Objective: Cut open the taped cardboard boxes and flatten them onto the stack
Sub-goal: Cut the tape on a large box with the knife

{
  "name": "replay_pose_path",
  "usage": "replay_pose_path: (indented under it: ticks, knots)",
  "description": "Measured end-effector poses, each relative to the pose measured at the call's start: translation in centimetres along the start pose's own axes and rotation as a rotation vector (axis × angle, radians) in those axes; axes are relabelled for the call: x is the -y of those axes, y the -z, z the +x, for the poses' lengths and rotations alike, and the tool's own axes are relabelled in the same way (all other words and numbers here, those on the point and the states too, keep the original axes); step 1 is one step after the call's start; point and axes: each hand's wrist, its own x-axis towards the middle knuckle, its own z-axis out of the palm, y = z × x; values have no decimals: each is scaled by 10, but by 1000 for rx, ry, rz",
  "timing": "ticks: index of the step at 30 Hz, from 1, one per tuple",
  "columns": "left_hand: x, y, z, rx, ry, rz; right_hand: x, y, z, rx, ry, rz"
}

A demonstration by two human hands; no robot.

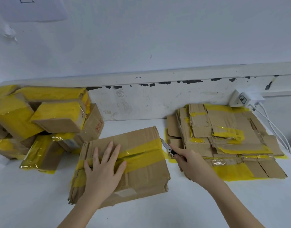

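A brown cardboard box (141, 175) sealed with a band of yellow tape (146, 153) lies in the middle of the white table. My left hand (103, 167) presses flat on its top, fingers spread over the tape. My right hand (190, 163) grips a utility knife (168, 148), forefinger along its back. The blade tip touches the tape at the box's right edge. A stack of flattened boxes (226, 142) lies to the right. A pile of taped boxes (43, 122) sits at the left.
A white wall and a chipped white ledge (157, 79) run behind the table. A white power adapter (243, 98) with white cables (276, 129) sits at the back right, beside the flattened stack. Bare table surface (34, 203) shows in front.
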Motion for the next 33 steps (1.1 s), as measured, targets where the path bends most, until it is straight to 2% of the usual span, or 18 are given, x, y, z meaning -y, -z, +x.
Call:
replay_pose_path:
  ticks: [9, 22, 26, 30, 33]
  knots:
    - [-2, 2, 1, 46, 29, 15, -3, -2, -14, 23, 75, -186]
    - [0, -1, 0, 39, 28, 17, -19, -8, -64, 118, 81, 34]
    - [1, 1, 2, 20, -2, -10, -28, 8, -80, 182, 2, 55]
    - [5, 3, 5, -4, -44, -18, -52, 4, -77, 34, -162, 146]
    - [16, 3, 4, -29, -139, -11, -74, -37, -53, 54, -279, -10]
